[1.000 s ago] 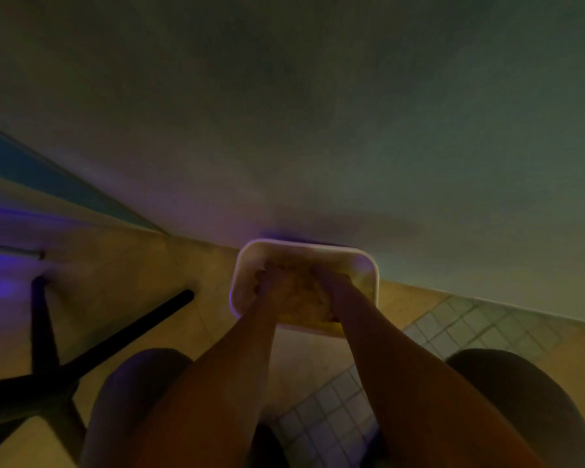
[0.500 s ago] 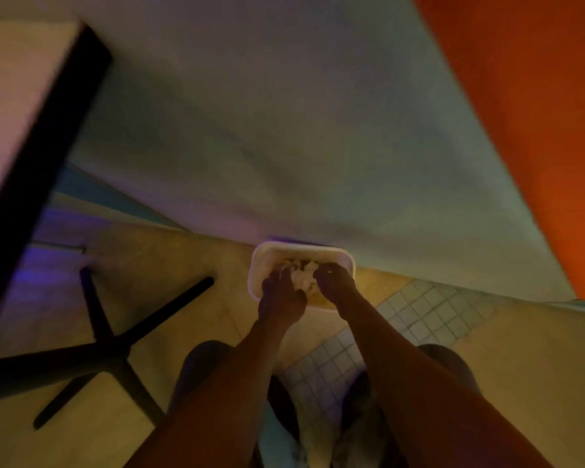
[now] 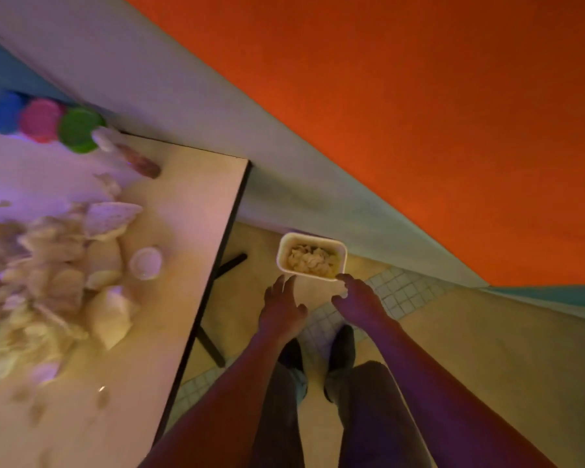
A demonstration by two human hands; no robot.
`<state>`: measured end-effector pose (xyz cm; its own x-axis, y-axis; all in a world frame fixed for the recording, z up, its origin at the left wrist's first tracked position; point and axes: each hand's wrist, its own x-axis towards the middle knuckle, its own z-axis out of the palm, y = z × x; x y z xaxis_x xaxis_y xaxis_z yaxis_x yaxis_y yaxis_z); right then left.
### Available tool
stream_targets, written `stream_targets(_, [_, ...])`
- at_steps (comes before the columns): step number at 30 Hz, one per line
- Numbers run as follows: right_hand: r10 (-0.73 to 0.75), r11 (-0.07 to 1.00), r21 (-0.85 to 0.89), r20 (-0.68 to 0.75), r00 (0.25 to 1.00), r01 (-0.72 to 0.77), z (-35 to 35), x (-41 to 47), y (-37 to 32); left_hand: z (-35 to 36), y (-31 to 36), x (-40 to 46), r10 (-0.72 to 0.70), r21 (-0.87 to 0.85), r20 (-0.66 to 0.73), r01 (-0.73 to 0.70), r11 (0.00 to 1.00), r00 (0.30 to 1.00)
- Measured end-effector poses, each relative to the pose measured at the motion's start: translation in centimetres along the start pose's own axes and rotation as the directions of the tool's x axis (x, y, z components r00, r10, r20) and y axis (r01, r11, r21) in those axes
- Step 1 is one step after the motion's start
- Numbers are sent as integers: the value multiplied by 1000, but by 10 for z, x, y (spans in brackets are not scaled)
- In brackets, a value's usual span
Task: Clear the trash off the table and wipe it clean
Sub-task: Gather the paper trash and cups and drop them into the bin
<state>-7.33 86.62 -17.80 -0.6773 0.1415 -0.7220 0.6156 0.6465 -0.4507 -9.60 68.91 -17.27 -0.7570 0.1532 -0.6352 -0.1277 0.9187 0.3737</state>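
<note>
A white rectangular bin point(image 3: 312, 238) stands on the floor against the wall, with crumpled paper trash point(image 3: 309, 260) inside. My left hand point(image 3: 281, 307) hangs above its near left corner, fingers spread and empty. My right hand point(image 3: 357, 298) hovers by the near right corner, fingers loosely apart, also empty. To the left, the table point(image 3: 190, 204) carries a heap of crumpled napkins and wrappers point(image 3: 48, 261), a small round lidded cup point(image 3: 145, 263) and scattered crumbs point(image 3: 102, 398).
Three round lids, blue point(image 3: 2, 111), pink point(image 3: 41, 119) and green point(image 3: 80, 129), sit at the table's far edge beside a brown stick-shaped item point(image 3: 139, 162). Black table legs point(image 3: 213, 346) stand under the edge. An orange wall point(image 3: 419, 113) rises behind. My shoes point(image 3: 343, 346) are on tiled floor.
Both hands have come up out of the bin and left the trash in it. The view has pulled back and swung left, bringing the littered table into sight.
</note>
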Motion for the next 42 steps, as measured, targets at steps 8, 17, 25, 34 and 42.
stream_targets(8, [-259,966,-34,-68,963,257,-42,-100,-53,-66,30,-96,64,-101,-194,-85,991,979])
stream_targets(17, [-449,894,-16,-9,894,448,-26,-160,-114,-91,-4,-179,-41,-215,-383,-45,976,923])
stream_targets(25, [-502,852,-123,80,861,509,49,-213,-161,-97,-71,-249,-153,-337,-439,-4,942,885])
stream_targets(34, [-570,816,-133,-21,822,562,129,-285,-204,-120,-171,-323,-30,-201,-487,-78,976,873])
stream_targets(42, [-562,826,-120,-98,821,551,169,-335,-201,-130,-236,-367,38,-123,-512,-117,985,858])
